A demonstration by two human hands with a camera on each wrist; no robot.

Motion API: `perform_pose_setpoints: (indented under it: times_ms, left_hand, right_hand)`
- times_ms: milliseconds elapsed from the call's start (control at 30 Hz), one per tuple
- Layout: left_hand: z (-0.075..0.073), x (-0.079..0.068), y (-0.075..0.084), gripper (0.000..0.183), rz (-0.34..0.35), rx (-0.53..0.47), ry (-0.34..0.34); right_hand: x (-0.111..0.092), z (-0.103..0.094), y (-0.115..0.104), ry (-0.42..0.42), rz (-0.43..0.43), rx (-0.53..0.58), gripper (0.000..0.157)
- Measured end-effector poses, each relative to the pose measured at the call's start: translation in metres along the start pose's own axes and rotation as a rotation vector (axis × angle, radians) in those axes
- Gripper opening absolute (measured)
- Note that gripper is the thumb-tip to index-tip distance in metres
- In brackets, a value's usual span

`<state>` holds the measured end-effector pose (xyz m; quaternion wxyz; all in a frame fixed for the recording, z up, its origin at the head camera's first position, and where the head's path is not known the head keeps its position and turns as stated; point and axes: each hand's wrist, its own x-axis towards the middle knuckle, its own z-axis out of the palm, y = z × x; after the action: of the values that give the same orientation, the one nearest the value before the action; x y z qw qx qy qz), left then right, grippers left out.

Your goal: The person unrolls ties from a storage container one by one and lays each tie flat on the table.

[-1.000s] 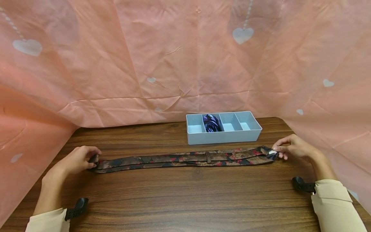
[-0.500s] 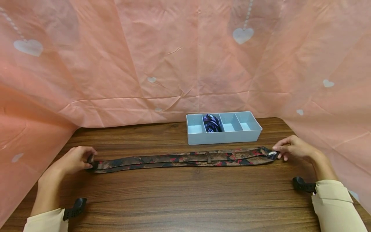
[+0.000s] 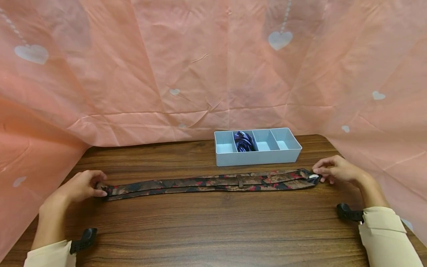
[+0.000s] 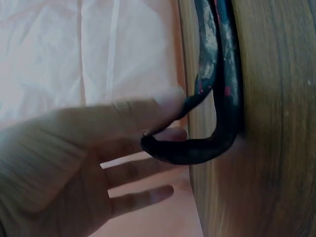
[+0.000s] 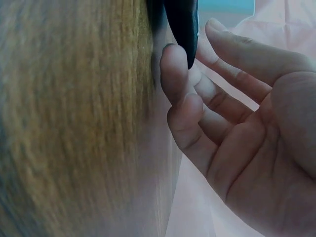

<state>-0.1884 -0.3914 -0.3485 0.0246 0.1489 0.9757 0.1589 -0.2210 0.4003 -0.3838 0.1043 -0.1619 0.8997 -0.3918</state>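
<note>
A dark patterned necktie [image 3: 207, 182] with red and brown blotches lies lengthwise across the table, its back side and keeper loop facing up. At its left end my left hand [image 3: 80, 186] holds the folded part between thumb and fingers. In the left wrist view, the necktie [image 4: 228, 98] bends in a loop by the fingertips. My right hand [image 3: 340, 171] is at the wide pointed end, fingertips right at the tip beside a white label. The right wrist view shows the thumb [image 5: 247, 52] apart from the necktie's dark tip [image 5: 183, 29], with the other fingers loosely bent around it.
Behind the necktie stands a pale blue divided box [image 3: 258, 158]. A rolled blue-purple necktie [image 3: 245, 142] sits in its second compartment from the left. Pink cloth [image 3: 186, 74] with white hearts hangs around the back and sides of the wooden table [image 3: 213, 230].
My left hand has moved left and slightly nearer the person, and the necktie's folded end has shifted with it. The right hand and the box have barely moved.
</note>
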Motion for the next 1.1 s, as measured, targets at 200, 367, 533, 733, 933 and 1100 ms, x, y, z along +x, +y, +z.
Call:
perform_pose_setpoints:
  times_ms: [200, 367, 533, 733, 933, 1100]
  left_hand:
    - [0.003, 0.005, 0.015, 0.046, 0.061, -0.032, 0.072]
    - [0.004, 0.010, 0.026, 0.042, 0.117, -0.055, 0.106]
    - [0.006, 0.015, 0.037, 0.039, 0.153, -0.080, 0.108]
    - [0.011, 0.020, 0.046, 0.034, 0.178, -0.092, 0.107]
    - [0.015, 0.023, 0.055, 0.031, 0.193, -0.107, 0.101]
    - [0.014, 0.027, 0.061, 0.029, 0.218, -0.114, 0.120]
  right_hand:
    - [0.000, 0.001, -0.002, 0.031, 0.001, -0.015, 0.024]
    - [0.000, 0.002, -0.005, 0.064, 0.021, -0.026, 0.025]
    - [0.001, 0.003, -0.007, 0.094, 0.007, -0.044, 0.022]
    - [0.003, 0.005, -0.005, 0.116, -0.044, -0.088, 0.016]
    - [0.005, 0.004, -0.003, 0.106, -0.074, -0.083, 0.013]
    - [0.004, 0.004, -0.002, 0.108, -0.093, -0.078, 0.011]
